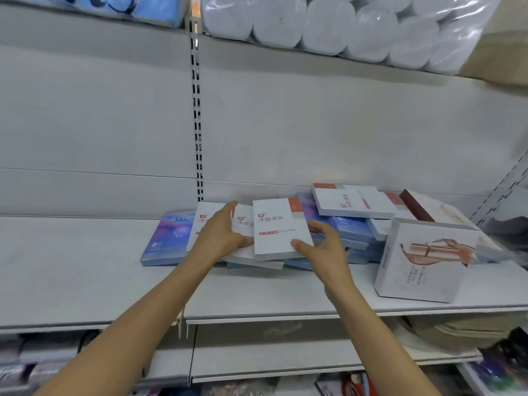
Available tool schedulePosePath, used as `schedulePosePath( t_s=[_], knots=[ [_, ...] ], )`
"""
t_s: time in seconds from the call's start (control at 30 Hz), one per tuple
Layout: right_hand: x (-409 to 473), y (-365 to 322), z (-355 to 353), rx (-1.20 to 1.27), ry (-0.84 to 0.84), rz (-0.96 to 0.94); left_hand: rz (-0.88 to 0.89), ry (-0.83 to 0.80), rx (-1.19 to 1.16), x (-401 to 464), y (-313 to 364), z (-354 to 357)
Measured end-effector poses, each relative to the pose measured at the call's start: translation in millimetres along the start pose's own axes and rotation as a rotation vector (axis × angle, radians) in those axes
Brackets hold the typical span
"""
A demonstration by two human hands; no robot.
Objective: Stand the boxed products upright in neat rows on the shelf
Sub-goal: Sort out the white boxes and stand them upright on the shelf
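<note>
A heap of flat boxed products lies on the grey shelf (85,267). My right hand (325,247) grips the right edge of a white box with red print (280,227), thumb on its front face. My left hand (223,232) rests flat on two more white boxes (244,224) just to the left, partly covering them. A blue-purple box (168,241) lies flat at the left end. Several blue boxes (351,230) are stacked on the right, with white boxes (348,201) on top. A larger white box with a copper picture (425,258) stands tilted at the right.
The upper shelf holds a plastic pack of white paper rolls (343,24) and blue packs (120,7). A slotted upright (197,124) divides the back panel. Lower shelves carry assorted goods (457,332). A maroon-edged box (420,207) leans at the far right.
</note>
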State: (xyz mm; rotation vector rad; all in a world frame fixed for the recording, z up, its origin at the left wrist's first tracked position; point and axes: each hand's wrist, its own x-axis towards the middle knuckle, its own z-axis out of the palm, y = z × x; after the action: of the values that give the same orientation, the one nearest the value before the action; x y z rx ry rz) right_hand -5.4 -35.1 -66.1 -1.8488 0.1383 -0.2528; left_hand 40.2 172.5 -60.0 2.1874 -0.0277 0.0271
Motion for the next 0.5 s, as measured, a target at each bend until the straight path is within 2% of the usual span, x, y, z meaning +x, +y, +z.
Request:
schedulePosePath(
  t_s=[0.07,0.17,0.27,0.5],
  knots=[
    [-7,6,1,0.035,0.034,0.014,-0.009,-0.022,0.214,-3,-2,1],
    [-17,13,7,0.091,-0.018,0.121,0.014,-0.023,0.245,-9,-11,9],
    [-15,19,12,0.189,-0.125,0.26,0.041,0.025,0.003,-9,-12,12],
    [-8,15,16,0.213,-0.172,0.258,0.027,0.111,-0.386,-11,-14,8]
  ],
)
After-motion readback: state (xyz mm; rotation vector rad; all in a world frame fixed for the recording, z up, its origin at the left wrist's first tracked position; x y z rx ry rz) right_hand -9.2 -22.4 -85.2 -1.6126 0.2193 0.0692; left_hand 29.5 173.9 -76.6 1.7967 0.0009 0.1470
